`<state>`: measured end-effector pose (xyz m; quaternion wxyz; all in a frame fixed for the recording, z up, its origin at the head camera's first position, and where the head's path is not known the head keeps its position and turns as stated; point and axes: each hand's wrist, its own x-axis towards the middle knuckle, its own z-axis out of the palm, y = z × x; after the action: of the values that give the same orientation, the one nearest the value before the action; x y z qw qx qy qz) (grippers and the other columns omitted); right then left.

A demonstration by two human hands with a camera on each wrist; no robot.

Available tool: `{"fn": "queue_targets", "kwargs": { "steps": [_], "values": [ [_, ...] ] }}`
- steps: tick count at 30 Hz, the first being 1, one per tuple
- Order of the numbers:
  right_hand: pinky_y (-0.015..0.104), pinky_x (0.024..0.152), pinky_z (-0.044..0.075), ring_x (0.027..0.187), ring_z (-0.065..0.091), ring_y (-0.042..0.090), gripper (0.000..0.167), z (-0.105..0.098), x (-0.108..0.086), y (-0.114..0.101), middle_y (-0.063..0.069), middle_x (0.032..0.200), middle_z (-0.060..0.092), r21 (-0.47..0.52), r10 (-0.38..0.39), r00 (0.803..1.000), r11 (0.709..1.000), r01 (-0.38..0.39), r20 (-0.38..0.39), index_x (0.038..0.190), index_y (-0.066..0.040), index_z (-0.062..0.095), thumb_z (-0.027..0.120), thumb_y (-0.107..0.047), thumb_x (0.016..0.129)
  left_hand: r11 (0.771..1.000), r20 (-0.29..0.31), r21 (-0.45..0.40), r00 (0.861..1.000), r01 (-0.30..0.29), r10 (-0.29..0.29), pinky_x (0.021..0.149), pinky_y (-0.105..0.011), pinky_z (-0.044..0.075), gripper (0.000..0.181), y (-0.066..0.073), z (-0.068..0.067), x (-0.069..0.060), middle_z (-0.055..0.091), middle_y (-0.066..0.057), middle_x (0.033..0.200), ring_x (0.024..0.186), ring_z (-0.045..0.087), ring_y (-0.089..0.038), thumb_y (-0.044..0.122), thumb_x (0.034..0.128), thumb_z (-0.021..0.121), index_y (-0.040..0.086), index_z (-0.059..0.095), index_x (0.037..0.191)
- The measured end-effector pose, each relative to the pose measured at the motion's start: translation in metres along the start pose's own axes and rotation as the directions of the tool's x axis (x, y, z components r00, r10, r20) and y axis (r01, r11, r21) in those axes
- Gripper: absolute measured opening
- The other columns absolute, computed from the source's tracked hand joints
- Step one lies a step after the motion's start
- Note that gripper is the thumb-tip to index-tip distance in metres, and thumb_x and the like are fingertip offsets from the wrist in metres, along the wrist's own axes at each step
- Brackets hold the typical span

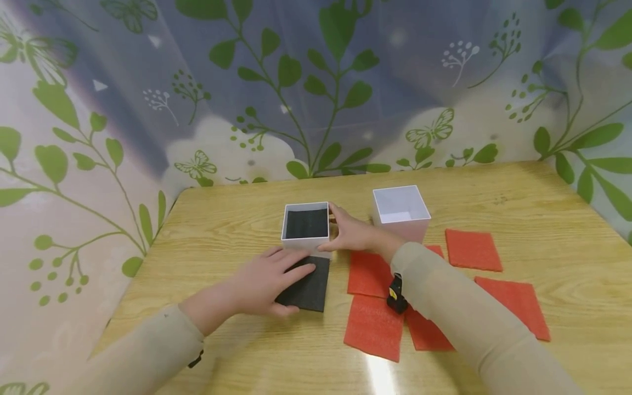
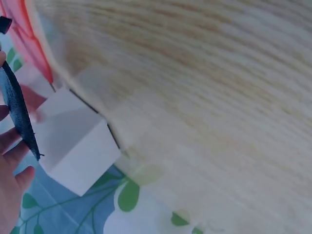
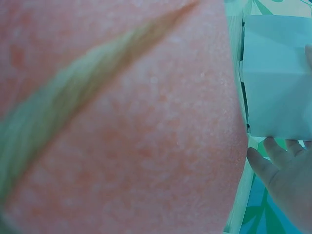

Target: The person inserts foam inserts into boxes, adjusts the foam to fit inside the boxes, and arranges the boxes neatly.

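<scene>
A white open-topped box [image 1: 305,242] stands near the middle of the table with a black square pad [image 1: 307,223] inside it. My right hand [image 1: 351,229] holds this box at its right side, thumb by the front corner and forefinger by the back corner. In front of the box, my left hand [image 1: 264,280] grips another black square pad [image 1: 311,293] between thumb and fingers. The left wrist view shows that pad [image 2: 19,109] edge-on in the fingers. Part of it is hidden under the hand in the head view.
A second white box [image 1: 402,211], open-topped and pinkish on its front, stands to the right. Several red square pads lie around my right forearm, among them one red pad [image 1: 473,250] and another red pad [image 1: 373,328]. A leaf-patterned curtain [image 1: 316,109] hangs behind the wooden table [image 1: 237,219].
</scene>
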<state>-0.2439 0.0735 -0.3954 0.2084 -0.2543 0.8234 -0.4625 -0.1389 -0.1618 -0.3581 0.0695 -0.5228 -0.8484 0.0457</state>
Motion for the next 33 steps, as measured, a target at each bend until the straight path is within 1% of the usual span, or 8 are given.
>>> {"fn": "queue_targets", "kwargs": {
  "steps": [3, 5, 9, 12, 16, 23, 29, 33],
  "values": [
    [0.04, 0.107, 0.028, 0.137, 0.023, 0.028, 0.106, 0.0, 0.001, 0.001, 0.013, 0.149, 0.014, -0.006, -0.018, 1.0, 1.0, 0.018, -0.003, 0.148, -0.009, 0.003, 0.079, -0.025, 0.075, 1.0, -0.053, 0.004, 0.999, -0.004, 0.005, 0.1, -0.046, 0.036, 0.078, -0.003, -0.005, -0.002, 0.04, -0.014, 0.14, 0.123, 0.043, -0.028, 0.056, 0.0767, 0.067, 0.01, 0.046, 0.136],
    [0.039, 0.107, 0.027, 0.136, 0.024, 0.029, 0.104, 0.0, 0.002, 0.001, 0.014, 0.148, 0.016, -0.011, -0.029, 1.0, 1.0, 0.029, -0.001, 0.147, -0.009, 0.005, 0.079, -0.02, 0.075, 1.0, -0.074, 0.003, 0.997, 0.004, -0.004, 0.1, -0.046, 0.036, 0.078, -0.006, -0.007, -0.003, 0.04, -0.015, 0.14, 0.123, 0.043, -0.029, 0.054, 0.0761, 0.068, 0.01, 0.046, 0.136],
    [0.04, 0.108, 0.026, 0.136, 0.024, 0.029, 0.105, 0.0, 0.002, 0.001, 0.014, 0.149, 0.015, -0.004, -0.013, 1.0, 1.0, 0.013, 0.008, 0.148, -0.009, 0.002, 0.078, -0.016, 0.075, 0.999, -0.078, 0.002, 0.996, 0.051, -0.051, 0.1, -0.048, 0.035, 0.078, -0.013, -0.011, -0.004, 0.039, -0.015, 0.14, 0.123, 0.043, -0.031, 0.052, 0.0761, 0.07, 0.01, 0.045, 0.137],
    [0.041, 0.107, 0.027, 0.137, 0.022, 0.029, 0.111, 0.001, 0.001, 0.001, 0.013, 0.15, 0.012, -0.003, 0.006, 1.0, 1.0, -0.006, 0.013, 0.149, -0.01, -0.004, 0.078, -0.021, 0.075, 0.996, -0.082, 0.008, 0.992, 0.092, -0.091, 0.099, -0.049, 0.035, 0.078, -0.019, -0.014, -0.003, 0.039, -0.015, 0.14, 0.121, 0.045, -0.032, 0.05, 0.0756, 0.071, 0.01, 0.045, 0.137],
    [0.04, 0.107, 0.028, 0.137, 0.022, 0.029, 0.111, 0.002, 0.001, 0.001, 0.013, 0.15, 0.012, 0.002, -0.005, 1.0, 1.0, 0.005, 0.016, 0.149, -0.011, -0.002, 0.079, -0.026, 0.075, 0.992, -0.091, 0.025, 0.988, 0.124, -0.121, 0.097, -0.049, 0.037, 0.078, -0.029, -0.014, -0.001, 0.041, -0.016, 0.139, 0.118, 0.047, -0.032, 0.049, 0.0751, 0.072, 0.01, 0.046, 0.137],
    [0.04, 0.106, 0.029, 0.136, 0.025, 0.03, 0.103, 0.003, 0.002, 0.001, 0.011, 0.147, 0.018, 0.007, -0.03, 1.0, 1.0, 0.03, 0.002, 0.147, -0.012, 0.007, 0.079, -0.025, 0.075, 0.986, -0.053, -0.001, 0.985, 0.166, -0.166, 0.097, -0.05, 0.037, 0.077, -0.04, -0.012, 0.004, 0.042, -0.017, 0.139, 0.12, 0.046, -0.032, 0.049, 0.0773, 0.069, 0.01, 0.045, 0.138],
    [0.043, 0.107, 0.028, 0.136, 0.023, 0.034, 0.102, 0.001, -0.001, 0.002, 0.013, 0.147, 0.019, 0.001, -0.04, 0.999, 0.999, 0.04, -0.007, 0.147, -0.011, 0.008, 0.079, -0.024, 0.075, 0.982, -0.029, -0.028, 0.981, 0.189, -0.189, 0.098, -0.048, 0.036, 0.074, -0.048, -0.013, 0.013, 0.042, -0.018, 0.138, 0.119, 0.046, -0.032, 0.047, 0.0797, 0.067, 0.009, 0.044, 0.139],
    [0.045, 0.108, 0.024, 0.136, 0.021, 0.036, 0.1, 0.0, -0.002, -0.001, 0.014, 0.147, 0.02, -0.02, -0.081, 0.997, 0.996, 0.081, 0.003, 0.146, -0.01, 0.01, 0.08, -0.024, 0.075, 0.98, 0.0, -0.04, 0.98, 0.197, -0.198, 0.099, -0.048, 0.036, 0.074, -0.051, -0.015, 0.016, 0.042, -0.019, 0.138, 0.12, 0.045, -0.032, 0.048, 0.0811, 0.066, 0.009, 0.043, 0.14]
  ]
}}
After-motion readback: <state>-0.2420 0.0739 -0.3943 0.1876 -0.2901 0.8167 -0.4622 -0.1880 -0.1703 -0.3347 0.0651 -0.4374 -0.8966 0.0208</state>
